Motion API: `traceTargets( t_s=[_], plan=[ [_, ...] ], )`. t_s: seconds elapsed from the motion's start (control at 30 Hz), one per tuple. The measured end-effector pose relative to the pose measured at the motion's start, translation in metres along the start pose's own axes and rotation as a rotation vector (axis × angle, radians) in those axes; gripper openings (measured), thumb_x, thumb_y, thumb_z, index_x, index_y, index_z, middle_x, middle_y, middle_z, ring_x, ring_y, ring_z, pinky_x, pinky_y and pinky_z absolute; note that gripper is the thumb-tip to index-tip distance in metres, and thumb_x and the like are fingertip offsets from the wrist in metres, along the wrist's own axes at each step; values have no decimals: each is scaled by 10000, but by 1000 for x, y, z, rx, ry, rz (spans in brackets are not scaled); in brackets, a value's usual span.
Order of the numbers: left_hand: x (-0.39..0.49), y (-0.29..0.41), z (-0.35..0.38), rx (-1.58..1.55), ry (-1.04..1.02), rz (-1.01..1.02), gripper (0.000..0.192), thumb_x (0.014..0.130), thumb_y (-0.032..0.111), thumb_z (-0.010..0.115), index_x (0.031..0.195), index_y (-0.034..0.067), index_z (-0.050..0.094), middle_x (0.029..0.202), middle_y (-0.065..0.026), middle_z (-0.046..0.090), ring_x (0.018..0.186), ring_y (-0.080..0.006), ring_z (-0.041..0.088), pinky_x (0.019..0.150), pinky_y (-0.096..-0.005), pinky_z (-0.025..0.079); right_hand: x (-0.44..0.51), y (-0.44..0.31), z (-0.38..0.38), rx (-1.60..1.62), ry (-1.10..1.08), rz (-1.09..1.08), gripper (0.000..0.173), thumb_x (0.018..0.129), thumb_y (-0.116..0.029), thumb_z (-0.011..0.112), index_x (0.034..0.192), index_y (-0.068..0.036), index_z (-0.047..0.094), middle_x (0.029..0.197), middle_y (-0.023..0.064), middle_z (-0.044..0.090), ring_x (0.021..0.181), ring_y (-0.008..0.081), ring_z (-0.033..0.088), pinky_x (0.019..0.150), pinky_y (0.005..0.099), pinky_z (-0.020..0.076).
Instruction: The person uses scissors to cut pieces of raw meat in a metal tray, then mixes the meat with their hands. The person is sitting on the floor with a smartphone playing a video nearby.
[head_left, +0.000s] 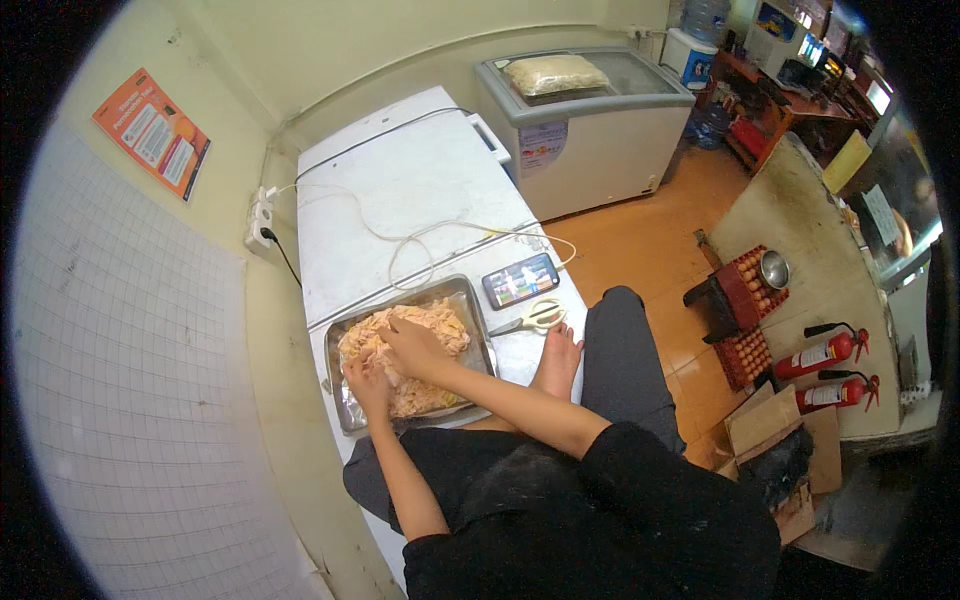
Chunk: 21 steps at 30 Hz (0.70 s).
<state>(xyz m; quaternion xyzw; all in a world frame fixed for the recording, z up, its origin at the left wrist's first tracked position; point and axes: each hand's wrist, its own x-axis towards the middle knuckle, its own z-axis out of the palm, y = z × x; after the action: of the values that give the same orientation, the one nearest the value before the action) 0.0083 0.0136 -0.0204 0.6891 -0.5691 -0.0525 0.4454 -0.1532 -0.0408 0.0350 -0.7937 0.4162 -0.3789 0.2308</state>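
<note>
A metal tray (487, 360) lies on the white top before me, holding a heap of pale pinkish-yellow pieces of what looks like raw meat (431, 322). My left hand (367, 382) is over the heap's left side, its bent fingertips at the pieces. Just right of it, my right hand (412, 347) reaches into the middle of the heap with the fingers pointing left. Both hands touch the pieces; whether either grips one is too small to tell. Scissors with cream handles (541, 315) lie right of the tray, blades towards its rim.
A phone (521, 280) with its screen lit lies beyond the scissors, its white cable (409, 238) looping across the white top (390, 195). My bare foot (559, 356) rests beside the tray. Wall sockets (260, 220) are at left. A chest freezer (592, 150) stands behind; egg trays (750, 289) are right.
</note>
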Motion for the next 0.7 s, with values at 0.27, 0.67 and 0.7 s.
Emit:
traceTargets(
  t_s=[0.27,0.67,0.7],
  plan=[
    [1,-2,7,6,52,-10,227,786,1,633,998,40,702,900,-84,607,780,-220,608,701,-337,501,-1,1,-4,-128,-27,-73,180,743,-86,649,913,-31,629,881,152,650,919,352,629,839,501,466],
    [0,-4,10,-42,-36,-248,252,804,31,661,1052,50,701,979,-93,626,823,-169,588,680,-290,490,1,12,-19,11,-316,144,184,753,-110,674,924,-43,655,1050,169,663,953,378,643,789,482,511],
    [1,-3,13,-42,-59,-264,267,801,29,659,1063,54,700,1010,-103,626,867,-181,600,690,-289,497,-1,17,-22,34,-317,136,181,755,-110,671,921,-41,657,1048,170,661,972,376,641,780,482,516]
  ],
)
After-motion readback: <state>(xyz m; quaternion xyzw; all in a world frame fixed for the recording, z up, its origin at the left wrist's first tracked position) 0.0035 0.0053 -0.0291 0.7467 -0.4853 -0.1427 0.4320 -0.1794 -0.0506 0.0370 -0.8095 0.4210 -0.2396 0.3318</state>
